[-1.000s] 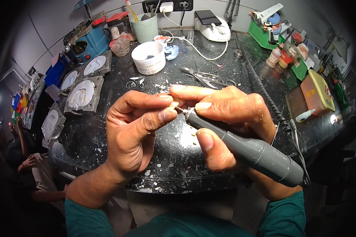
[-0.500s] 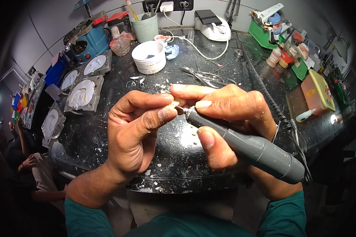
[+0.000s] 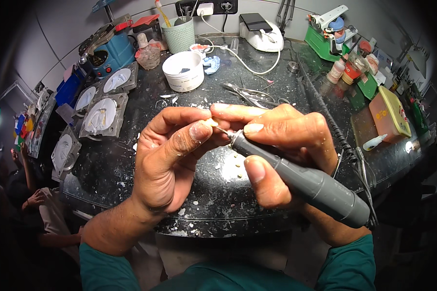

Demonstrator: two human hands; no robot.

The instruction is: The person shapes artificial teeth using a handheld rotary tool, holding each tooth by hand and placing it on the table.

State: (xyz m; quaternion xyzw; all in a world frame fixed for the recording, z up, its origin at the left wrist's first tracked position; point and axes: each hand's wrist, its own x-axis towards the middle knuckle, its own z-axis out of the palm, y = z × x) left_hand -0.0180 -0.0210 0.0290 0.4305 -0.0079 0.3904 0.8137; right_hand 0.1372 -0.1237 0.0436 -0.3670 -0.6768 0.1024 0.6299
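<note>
My left hand [image 3: 165, 157] pinches a small ivory-coloured piece, probably an artificial tooth [image 3: 211, 122], between thumb and forefinger. Most of it is hidden by the fingertips. A dark grey rotary handpiece [image 3: 306, 186] lies in my right hand [image 3: 289, 140], gripped by thumb and fingers, with its body slanting down to the right. Its thin metal bur [image 3: 222, 130] points at the ivory piece; whether they touch, I cannot tell. My right forefinger reaches forward to the left fingertips. Several tiny yellowish pieces [image 3: 238, 166] lie on the black bench below.
Plaster-filled metal flasks [image 3: 98, 116] stand at left, near a blue machine [image 3: 112, 53]. Behind my hands are a white tub [image 3: 183, 72] and metal pliers [image 3: 250, 94]. A coiled cord [image 3: 332, 121] runs down the right, beside a yellow-lidded box [image 3: 391, 114]. Another person's hand [image 3: 35, 199] shows far left.
The ivory piece has turned slightly and shows more between my fingertips. The handpiece has shifted a little down at its rear end, and more of the bur is visible.
</note>
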